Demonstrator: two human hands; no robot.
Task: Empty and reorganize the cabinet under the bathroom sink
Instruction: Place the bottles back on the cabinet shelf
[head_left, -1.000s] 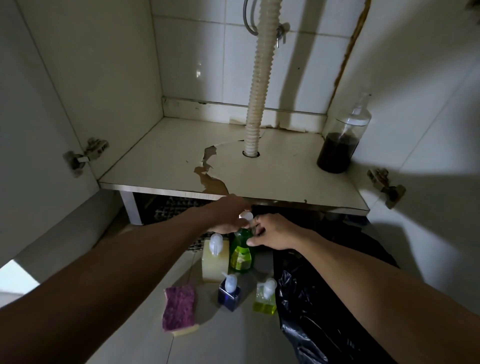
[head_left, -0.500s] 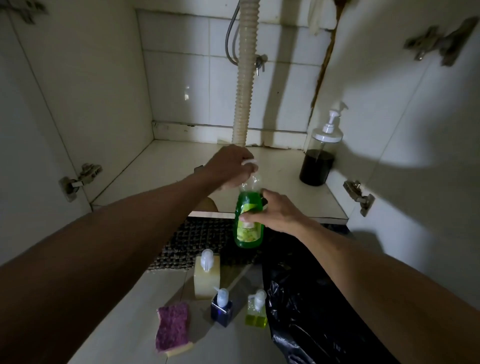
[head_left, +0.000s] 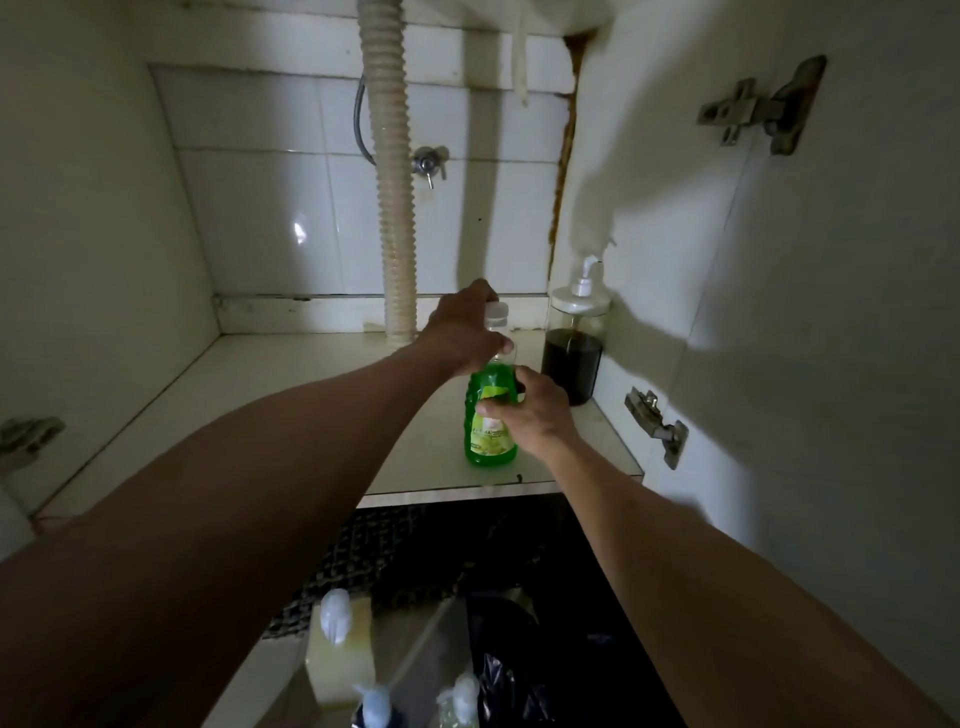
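Observation:
A green bottle (head_left: 488, 441) with a white cap stands upright on the white cabinet floor (head_left: 291, 395), near its front right. My left hand (head_left: 462, 338) wraps the bottle's neck just under the cap. My right hand (head_left: 530, 410) grips its body from the right side. Behind it, in the back right corner, stands a clear pump dispenser (head_left: 574, 353) holding dark liquid.
A ribbed drain hose (head_left: 392, 182) runs down to the cabinet floor at the back. Door hinges (head_left: 657, 423) stick out on the right. On the room floor below are a pale pump bottle (head_left: 337, 649), two small pump bottles, a patterned mat (head_left: 363, 561) and a black plastic bag (head_left: 545, 649).
Both hands lifted the green bottle from the room floor up into the cabinet and set it on the cabinet floor. The view tilted upward.

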